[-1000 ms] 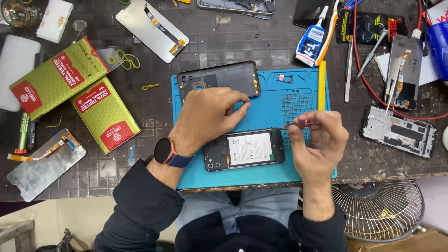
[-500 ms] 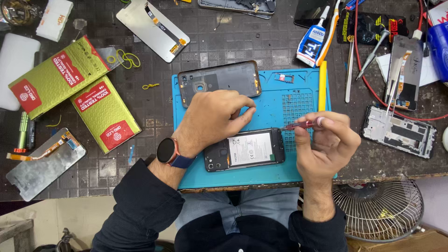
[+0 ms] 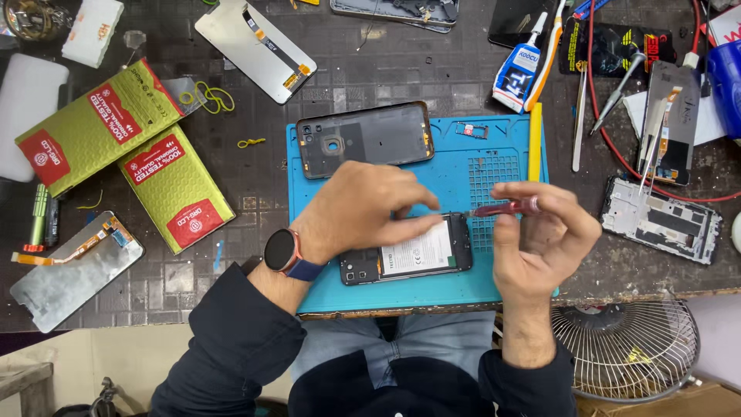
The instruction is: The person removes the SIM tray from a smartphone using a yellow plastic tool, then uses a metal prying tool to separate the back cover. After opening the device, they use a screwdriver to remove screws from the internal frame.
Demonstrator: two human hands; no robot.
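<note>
An opened phone (image 3: 421, 259) with its battery showing lies on the blue work mat (image 3: 505, 282). My left hand (image 3: 363, 208) rests over the phone's upper edge, fingers pointing right toward the screwdriver tip. A red-handled screwdriver (image 3: 505, 207) lies nearly level in my right hand (image 3: 540, 239), its tip at the phone's top right corner. The black back cover (image 3: 363, 139) sits on the mat above my left hand.
Two green-and-red boxes (image 3: 139, 154) lie left of the mat, a screen panel (image 3: 65, 270) at far left, another screen panel (image 3: 255, 46) at top. A phone frame (image 3: 660, 220) and tools lie right, a glue bottle (image 3: 515, 73) above. A small fan (image 3: 625, 347) sits below the table edge.
My right hand has turned the screwdriver flatter and brought its tip to the phone's top right corner. My left hand's fingers have slid right to meet the tip.
</note>
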